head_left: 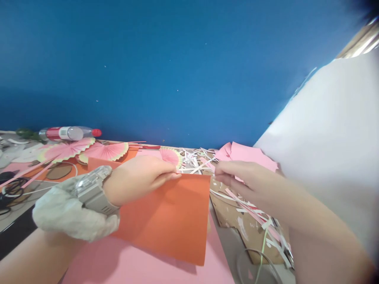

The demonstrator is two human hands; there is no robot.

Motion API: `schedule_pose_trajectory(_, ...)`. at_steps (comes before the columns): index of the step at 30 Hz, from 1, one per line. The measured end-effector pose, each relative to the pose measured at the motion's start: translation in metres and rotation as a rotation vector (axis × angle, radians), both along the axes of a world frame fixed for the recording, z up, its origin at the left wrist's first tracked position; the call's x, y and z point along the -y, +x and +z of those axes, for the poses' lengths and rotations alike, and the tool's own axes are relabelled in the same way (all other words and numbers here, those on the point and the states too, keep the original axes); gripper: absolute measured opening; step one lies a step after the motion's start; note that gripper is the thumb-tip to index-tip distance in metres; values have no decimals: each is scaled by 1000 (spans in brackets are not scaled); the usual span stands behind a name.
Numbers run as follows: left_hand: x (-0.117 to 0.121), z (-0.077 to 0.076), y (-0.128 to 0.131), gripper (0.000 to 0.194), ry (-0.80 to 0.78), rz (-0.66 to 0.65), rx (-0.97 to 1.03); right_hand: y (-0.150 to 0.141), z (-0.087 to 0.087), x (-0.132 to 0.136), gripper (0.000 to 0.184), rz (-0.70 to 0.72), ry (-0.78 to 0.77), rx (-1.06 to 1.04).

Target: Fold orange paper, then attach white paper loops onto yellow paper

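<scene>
An orange sheet of paper is held tilted up over a pink sheet. At its upper edge, my left hand pinches the paper between thumb and fingers. A grey device with a clear top and a pale cloth wrap are on my left wrist. Just right of the orange sheet's upper right corner is my right hand, slightly blurred. Its fingers are bent with the tips close together; whatever may lie between them is too small to make out.
Pleated pink paper fans and a plastic bottle with a red cap lie at back left. Black cables are at left. Paper strips and brown cardboard lie right of the sheets, before a blue wall.
</scene>
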State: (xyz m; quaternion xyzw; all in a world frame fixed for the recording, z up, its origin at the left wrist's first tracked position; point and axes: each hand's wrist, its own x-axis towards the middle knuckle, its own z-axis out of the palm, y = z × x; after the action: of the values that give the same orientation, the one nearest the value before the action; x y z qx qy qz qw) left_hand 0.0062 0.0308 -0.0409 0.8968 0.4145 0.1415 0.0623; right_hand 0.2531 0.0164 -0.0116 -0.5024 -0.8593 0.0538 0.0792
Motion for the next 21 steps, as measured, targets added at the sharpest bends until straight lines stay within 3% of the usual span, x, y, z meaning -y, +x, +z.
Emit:
schedule_pose_trajectory(4,-2,-4,2,34,24,-9,79,-4,-6,-2,22,-44,109,-99)
schedule_pose_trajectory(9,-1,-8,5,31,93,-12,190,-24,-19,-1,32,124,136,-248)
schedule_pose_trajectory(13,1,-6,1,27,111,-42,234,-31,-21,0,18,185,226,-275)
schedule_pose_trajectory(21,1,7,-13,24,90,34,228,-14,-7,3,20,2,360,-305)
